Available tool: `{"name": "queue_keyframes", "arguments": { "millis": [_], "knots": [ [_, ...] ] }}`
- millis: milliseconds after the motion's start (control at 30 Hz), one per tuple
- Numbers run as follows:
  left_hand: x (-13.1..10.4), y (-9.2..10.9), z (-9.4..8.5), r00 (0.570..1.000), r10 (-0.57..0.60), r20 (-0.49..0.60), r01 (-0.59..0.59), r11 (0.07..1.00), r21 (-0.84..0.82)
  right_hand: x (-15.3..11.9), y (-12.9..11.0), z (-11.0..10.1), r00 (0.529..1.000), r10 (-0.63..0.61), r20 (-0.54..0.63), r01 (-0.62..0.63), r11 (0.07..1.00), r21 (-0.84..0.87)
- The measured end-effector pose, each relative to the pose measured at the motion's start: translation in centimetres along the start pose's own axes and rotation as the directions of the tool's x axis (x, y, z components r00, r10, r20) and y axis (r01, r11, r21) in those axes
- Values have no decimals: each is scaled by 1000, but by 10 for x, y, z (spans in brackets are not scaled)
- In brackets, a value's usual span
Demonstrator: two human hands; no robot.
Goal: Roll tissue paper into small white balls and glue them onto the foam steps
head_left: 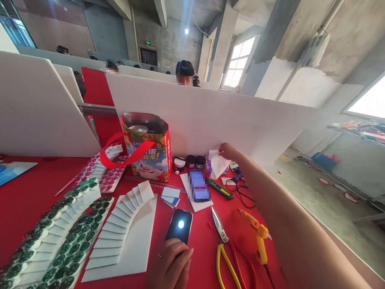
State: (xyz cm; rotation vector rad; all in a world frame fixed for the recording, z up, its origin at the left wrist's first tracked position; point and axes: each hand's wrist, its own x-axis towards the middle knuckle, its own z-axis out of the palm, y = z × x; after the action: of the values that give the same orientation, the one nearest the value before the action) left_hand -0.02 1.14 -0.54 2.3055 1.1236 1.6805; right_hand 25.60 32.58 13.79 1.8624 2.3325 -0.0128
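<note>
My right hand [227,151] reaches to the back of the red table, its fingers closed on a white tissue [219,163] above a purple packet [208,163]. Near the front edge my left hand [173,263] has its fingers bent together over the lower end of a dark phone [181,222], which shows a bright round spot. What the left fingers hold, if anything, is hidden. Between the hands, a second phone [199,186] with a lit screen lies on a white board, beside a green cutter [221,189]. Several small jars [191,161] stand left of the packet.
Scissors [221,233], yellow-handled pliers [226,265] and a yellow glue gun [258,233] lie at front right. White fanned tiles [120,224] and green-capped pieces [69,241] fill the left. A printed bag [153,152] stands behind them, before a white partition [186,116]. People sit beyond.
</note>
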Motion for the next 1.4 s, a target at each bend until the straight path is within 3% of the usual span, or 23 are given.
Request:
{"name": "queue_keyframes", "arguments": {
  "millis": [167, 333, 467, 533, 600, 667, 700, 767, 833, 900, 933, 967, 1033, 1100, 1133, 1233, 1333, 1400],
  "knots": [
    [-6, 0, -1, 997, -32, 77, 36, 998, -52, -19, 4, -7, 992, 120, 33, -121, 992, 36],
    [-3, -4, -9, 999, -27, 39, 27, 1000, 0, -62, -1, -53, 958, 203, -203, -179, 975, 128],
    [-4, -5, -11, 977, -201, -73, 203, 979, 28, -128, -15, -98, 902, 161, -401, -85, 976, 200],
    [-6, -3, -12, 937, -342, -71, 338, 939, -57, -174, -28, -111, 917, 45, -397, 99, 937, 335],
    [-3, -2, -15, 850, -526, -23, 507, 829, -236, -221, -47, -113, 931, -209, -299, 346, 765, 543],
    [5, -1, -23, 717, -676, 170, 669, 598, -443, -260, -70, -106, 877, -440, -192, 437, 564, 701],
    [10, -1, -28, 678, -702, 216, 679, 487, -549, -273, -82, -98, 833, -530, -158, 444, 469, 763],
    [23, -3, -38, 662, -659, 357, 638, 247, -729, -285, -108, -76, 761, -639, -113, 418, 350, 838],
    [32, -6, -47, 613, -576, 541, 657, -8, -753, -281, -132, -48, 786, -614, -69, 387, 402, 830],
    [34, -10, -51, 517, -519, 680, 733, -141, -665, -265, -153, -18, 893, -446, -55, 349, 612, 710],
    [33, -11, -52, 483, -505, 715, 763, -158, -627, -254, -161, -5, 937, -345, -50, 299, 723, 622],
    [31, -12, -51, 447, -499, 742, 792, -165, -588, -243, -167, 6, 951, -304, -49, 275, 764, 584],
    [27, -12, -49, 405, -514, 756, 822, -158, -547, -219, -172, 19, 951, -306, -38, 278, 797, 537],
    [23, -10, -46, 293, -609, 737, 867, -156, -474, -192, -166, 20, 942, -334, -28, 304, 818, 488],
    [23, -8, -45, 259, -643, 720, 871, -167, -462, -178, -159, 16, 945, -325, -35, 305, 838, 453],
    [23, -5, -44, 234, -662, 712, 853, -211, -477, -132, -126, 0, 980, -118, -158, 163, 938, 305],
    [22, -6, -45, 226, -596, 770, 852, -262, -453, -92, -89, -6, 961, 128, -247, -80, 978, 195],
    [20, -7, -45, 227, -548, 805, 858, -280, -432, -74, -71, -2, 941, 223, -255, -185, 969, 164]
  ]
}}
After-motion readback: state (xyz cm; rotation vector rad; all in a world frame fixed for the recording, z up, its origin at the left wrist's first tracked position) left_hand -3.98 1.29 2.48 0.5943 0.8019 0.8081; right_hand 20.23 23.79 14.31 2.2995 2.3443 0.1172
